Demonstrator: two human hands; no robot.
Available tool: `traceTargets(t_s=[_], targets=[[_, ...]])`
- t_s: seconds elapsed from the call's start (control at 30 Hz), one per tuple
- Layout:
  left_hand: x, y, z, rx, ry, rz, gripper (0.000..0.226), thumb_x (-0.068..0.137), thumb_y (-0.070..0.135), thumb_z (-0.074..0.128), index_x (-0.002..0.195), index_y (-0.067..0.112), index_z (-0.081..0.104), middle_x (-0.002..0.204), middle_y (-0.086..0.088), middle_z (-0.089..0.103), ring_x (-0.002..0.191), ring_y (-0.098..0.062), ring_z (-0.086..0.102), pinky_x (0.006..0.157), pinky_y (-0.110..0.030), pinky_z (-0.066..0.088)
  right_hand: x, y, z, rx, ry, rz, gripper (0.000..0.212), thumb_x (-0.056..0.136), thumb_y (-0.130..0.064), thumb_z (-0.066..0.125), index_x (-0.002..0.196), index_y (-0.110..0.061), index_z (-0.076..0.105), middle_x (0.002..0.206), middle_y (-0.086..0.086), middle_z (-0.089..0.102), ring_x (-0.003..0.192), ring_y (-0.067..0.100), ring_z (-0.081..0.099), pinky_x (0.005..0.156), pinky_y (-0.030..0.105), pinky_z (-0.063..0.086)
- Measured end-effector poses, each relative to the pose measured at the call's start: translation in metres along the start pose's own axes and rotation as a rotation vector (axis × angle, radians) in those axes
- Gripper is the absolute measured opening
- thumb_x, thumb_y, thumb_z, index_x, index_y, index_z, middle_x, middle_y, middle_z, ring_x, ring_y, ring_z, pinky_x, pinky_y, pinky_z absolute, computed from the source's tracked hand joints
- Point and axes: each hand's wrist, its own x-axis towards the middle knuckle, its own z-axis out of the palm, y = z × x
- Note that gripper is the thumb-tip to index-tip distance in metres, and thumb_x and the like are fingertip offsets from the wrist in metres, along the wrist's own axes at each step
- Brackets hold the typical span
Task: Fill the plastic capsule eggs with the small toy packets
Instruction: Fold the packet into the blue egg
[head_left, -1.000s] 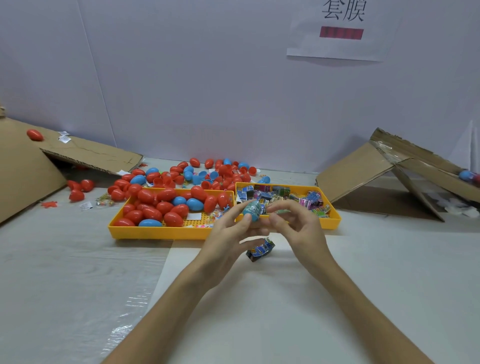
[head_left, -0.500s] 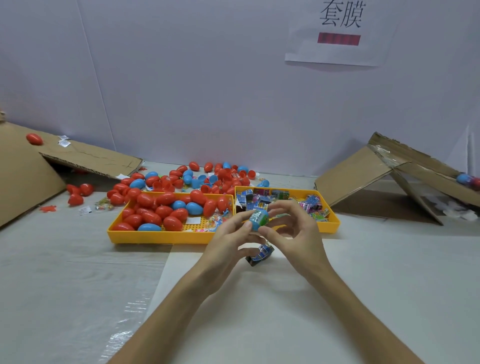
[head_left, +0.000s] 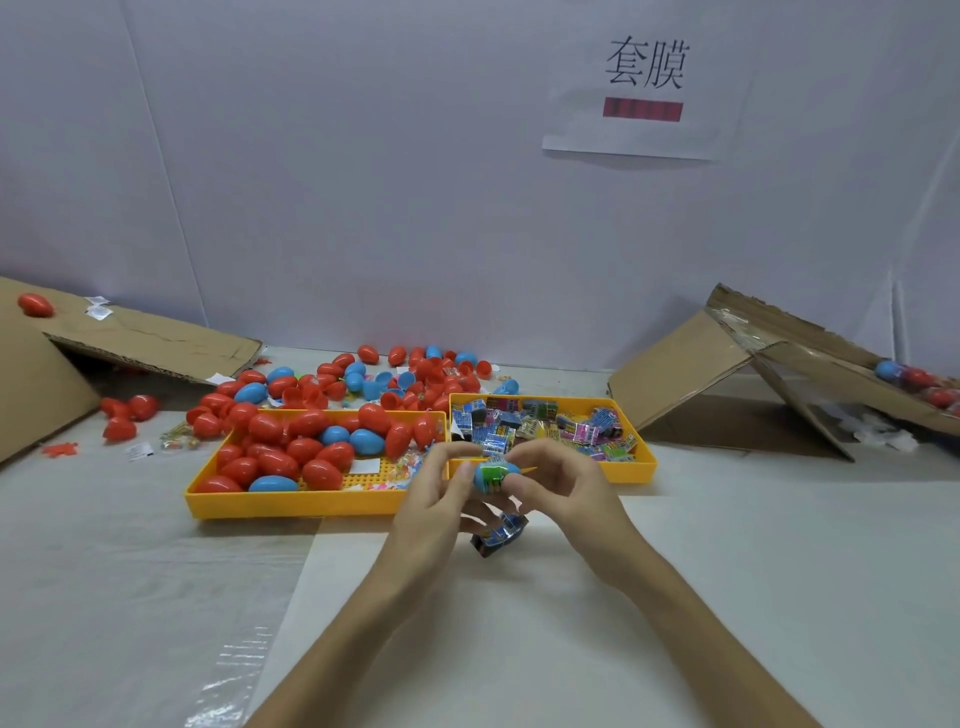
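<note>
Both hands meet in front of the two yellow trays. My left hand (head_left: 434, 499) and my right hand (head_left: 561, 493) pinch a blue capsule egg (head_left: 480, 477) between their fingertips, with a green toy packet (head_left: 493, 475) pushed into its open end. Below them, on the table, lies another blue-and-black toy packet (head_left: 498, 535). The left yellow tray (head_left: 291, 501) holds several red and blue eggs (head_left: 291, 447). The right yellow tray (head_left: 641, 465) holds several colourful toy packets (head_left: 545, 423).
More red and blue eggs (head_left: 363, 379) lie loose behind the trays. A flattened cardboard box (head_left: 130, 343) slopes at the left with one red egg (head_left: 35, 305) on it. Another cardboard box (head_left: 727, 374) stands at the right, with eggs on its far flap.
The hands have kept the egg between them and turned it; the packet now sits deeper in the egg. The camera view shifted slightly.
</note>
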Motion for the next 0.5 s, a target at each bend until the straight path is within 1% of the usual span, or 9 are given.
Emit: traceTargets(t_s=[0.03,0.1,0.17,0.23,0.27,0.33,0.4,0.47,0.5], targets=[[0.000,-0.002,0.000,0.058,0.032,0.041,0.015,0.108,0.021,0.041,0.118,0.024,0.052,0.083,-0.005,0.076,0.075,-0.015,0.072,0.065,-0.025,0.057,0.000,-0.001,0.001,0.075,0.033,0.019,0.017,0.087,-0.012,0.074,0.103,-0.011,0.069,0.095,-0.001,0.075,0.085,0.017,0.071,0.069,0.026,0.056],[0.000,-0.006,-0.002,0.312,0.083,0.162,0.016,0.105,0.023,0.051,0.119,0.030,0.051,0.088,0.004,0.072,0.083,-0.006,0.067,0.070,-0.022,0.055,0.004,-0.005,-0.003,0.321,0.132,0.079,0.027,0.081,-0.017,0.073,0.106,-0.009,0.067,0.099,0.005,0.075,0.089,0.021,0.073,0.071,0.028,0.057],[-0.002,-0.010,-0.003,0.568,0.018,0.242,0.030,0.098,0.027,0.063,0.124,0.032,0.049,0.101,0.013,0.066,0.094,-0.001,0.061,0.079,-0.022,0.053,0.007,-0.008,-0.014,0.522,0.217,0.140,0.036,0.077,-0.015,0.072,0.111,-0.010,0.064,0.102,0.008,0.075,0.091,0.024,0.074,0.071,0.026,0.058],[-0.004,-0.014,-0.002,0.746,-0.068,0.254,0.041,0.094,0.029,0.069,0.129,0.031,0.049,0.112,0.015,0.060,0.103,-0.001,0.054,0.086,-0.024,0.050,0.008,-0.007,-0.025,0.647,0.256,0.234,0.045,0.074,-0.012,0.072,0.118,-0.010,0.060,0.105,0.011,0.075,0.092,0.025,0.075,0.070,0.026,0.059],[-0.004,-0.015,-0.002,0.815,-0.093,0.263,0.043,0.092,0.028,0.070,0.130,0.032,0.049,0.115,0.016,0.057,0.106,-0.001,0.052,0.089,-0.024,0.048,0.008,-0.007,-0.029,0.704,0.264,0.297,0.048,0.075,-0.010,0.072,0.121,-0.008,0.059,0.108,0.012,0.074,0.092,0.025,0.075,0.069,0.027,0.060],[-0.004,-0.017,-0.003,0.888,-0.117,0.282,0.041,0.091,0.024,0.070,0.126,0.033,0.051,0.116,0.018,0.055,0.108,-0.002,0.049,0.091,-0.024,0.047,0.009,-0.006,-0.035,0.784,0.260,0.425,0.048,0.080,-0.011,0.071,0.126,-0.005,0.058,0.111,0.015,0.073,0.091,0.024,0.075,0.069,0.027,0.061],[-0.003,-0.017,-0.003,0.878,-0.138,0.270,0.040,0.091,0.019,0.069,0.123,0.034,0.052,0.113,0.018,0.058,0.104,-0.002,0.052,0.086,-0.024,0.049,0.013,-0.008,-0.038,0.780,0.223,0.513,0.048,0.079,-0.014,0.071,0.124,-0.001,0.060,0.108,0.016,0.074,0.086,0.021,0.074,0.066,0.025,0.061],[-0.003,-0.018,-0.003,0.855,-0.164,0.261,0.039,0.090,0.014,0.068,0.120,0.034,0.053,0.110,0.017,0.060,0.099,-0.004,0.056,0.082,-0.022,0.052,0.023,-0.015,-0.045,0.708,0.181,0.551,0.046,0.076,-0.013,0.072,0.119,0.003,0.062,0.102,0.017,0.074,0.079,0.019,0.074,0.063,0.023,0.060],[-0.003,-0.019,-0.003,0.852,-0.174,0.262,0.040,0.089,0.011,0.068,0.119,0.034,0.053,0.109,0.017,0.060,0.098,-0.005,0.057,0.080,-0.019,0.052,0.030,-0.023,-0.052,0.680,0.169,0.540,0.045,0.077,-0.011,0.070,0.118,0.004,0.063,0.100,0.018,0.073,0.077,0.018,0.073,0.063,0.021,0.060]])
